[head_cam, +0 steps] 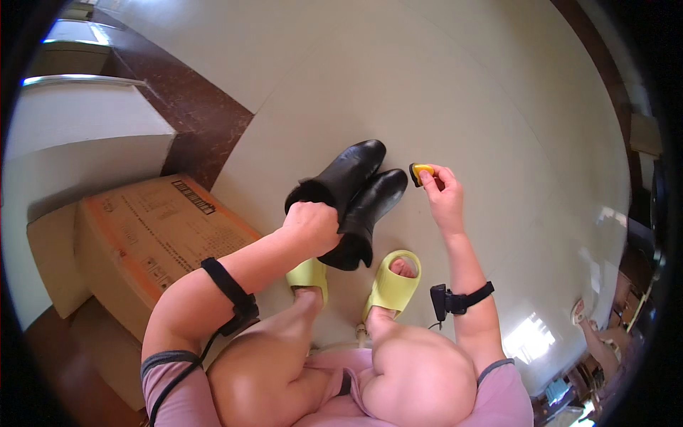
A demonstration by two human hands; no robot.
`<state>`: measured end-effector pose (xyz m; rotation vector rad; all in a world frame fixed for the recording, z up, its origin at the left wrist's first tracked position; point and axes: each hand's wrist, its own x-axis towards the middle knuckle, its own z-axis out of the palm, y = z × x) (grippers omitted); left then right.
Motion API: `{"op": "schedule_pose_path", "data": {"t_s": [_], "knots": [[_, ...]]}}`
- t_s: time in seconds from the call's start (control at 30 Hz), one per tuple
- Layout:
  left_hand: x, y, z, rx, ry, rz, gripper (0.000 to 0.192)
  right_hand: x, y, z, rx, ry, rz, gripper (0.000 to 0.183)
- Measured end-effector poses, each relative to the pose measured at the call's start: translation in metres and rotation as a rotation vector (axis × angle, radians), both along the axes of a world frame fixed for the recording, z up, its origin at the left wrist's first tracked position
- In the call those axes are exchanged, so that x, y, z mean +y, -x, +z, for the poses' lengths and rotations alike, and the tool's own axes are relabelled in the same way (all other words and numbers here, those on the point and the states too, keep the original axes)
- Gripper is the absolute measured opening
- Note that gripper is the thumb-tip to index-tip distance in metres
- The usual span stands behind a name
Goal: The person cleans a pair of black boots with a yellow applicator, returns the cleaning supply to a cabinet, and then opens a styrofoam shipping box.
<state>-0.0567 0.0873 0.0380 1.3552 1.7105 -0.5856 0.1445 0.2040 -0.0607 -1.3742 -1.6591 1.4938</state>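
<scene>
Two black leather ankle boots lie side by side before me, toes pointing away to the upper right. My left hand [314, 227] is closed on the shaft tops where the left boot [349, 169] meets the right boot [378, 205]. Dark lining shows inside both openings; my fingers are partly hidden there. Off to the right of the toes, my right hand [444, 195] pinches a small yellow shoe-polish sponge [424, 169] with a black pad. The pad faces the boots and stays apart from them.
A large printed cardboard box [165, 224] stands at my left by a white step-like ledge [90, 115]. My feet, in yellow-green slides [392, 288], are just below the boots on the pale floor [480, 107]. At far right another person's leg [597, 341] shows among cluttered items.
</scene>
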Motion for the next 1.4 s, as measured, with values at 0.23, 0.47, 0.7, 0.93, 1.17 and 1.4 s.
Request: {"op": "schedule_pose_path", "data": {"t_s": [0.23, 0.47, 0.7, 0.93, 1.17, 1.4], "knots": [[-0.009, -0.004, -0.014, -0.082, -0.135, -0.047, 0.042, 0.006, 0.013, 0.0, -0.201, -0.236, 0.129, 0.016], [-0.005, -0.003, -0.016, -0.148, -0.089, 0.025, 0.044, 0.01, 0.062, -0.012, -0.29, -0.538, 0.338, 0.012], [-0.001, -0.003, -0.015, -0.149, -0.058, 0.0, 0.034, 0.027, 0.078, -0.031, -0.483, -0.521, 0.302, 0.013], [0.0, -0.002, -0.015, -0.184, -0.088, 0.0, 0.04, 0.011, 0.085, -0.019, -0.447, -0.64, 0.395, 0.013], [-0.003, -0.002, -0.019, -0.187, -0.101, 0.028, 0.04, 0.028, 0.082, -0.029, -0.558, -0.71, 0.412, 0.012], [0.001, -0.004, -0.016, -0.191, -0.048, -0.019, 0.039, 0.009, 0.098, -0.02, -0.487, -0.885, 0.514, 0.009]]}}
